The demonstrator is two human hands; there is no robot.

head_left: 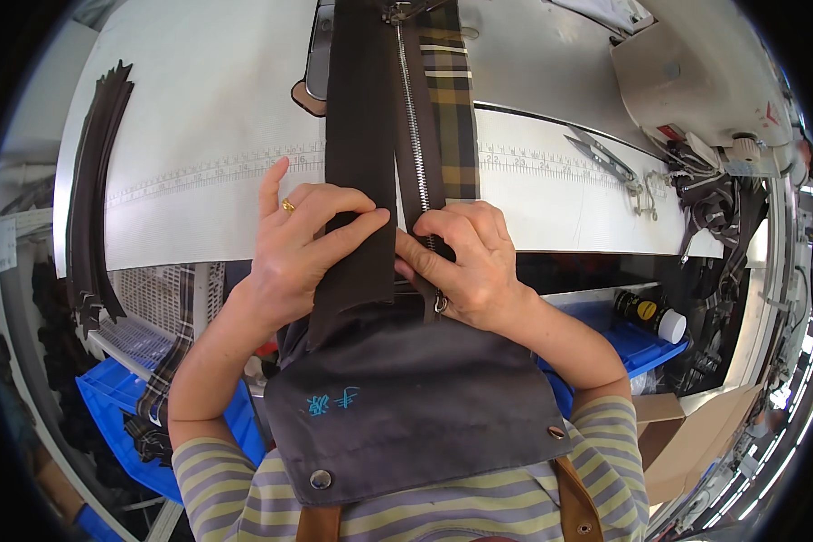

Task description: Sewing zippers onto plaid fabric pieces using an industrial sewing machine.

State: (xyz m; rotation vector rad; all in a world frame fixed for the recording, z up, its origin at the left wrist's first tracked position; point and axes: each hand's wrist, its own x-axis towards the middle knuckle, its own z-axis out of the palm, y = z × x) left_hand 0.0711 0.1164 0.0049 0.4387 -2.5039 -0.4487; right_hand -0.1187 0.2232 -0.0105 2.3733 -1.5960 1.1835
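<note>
A long dark fabric strip runs from the table's front edge up to the sewing machine's presser foot. Beside it on the right lies a metal-toothed zipper on brown tape, with plaid fabric along its far side. My left hand pinches the dark strip's right edge between thumb and forefinger, little finger raised. My right hand is closed on the zipper tape just past the table edge. Below its fingers hangs the zipper pull. A narrow gap separates strip and zipper near my hands.
A bundle of dark strips drapes over the table's left side. A phone lies partly under the strip. Thread snips and fabric scraps are at right. Blue bins and a bottle sit below table height.
</note>
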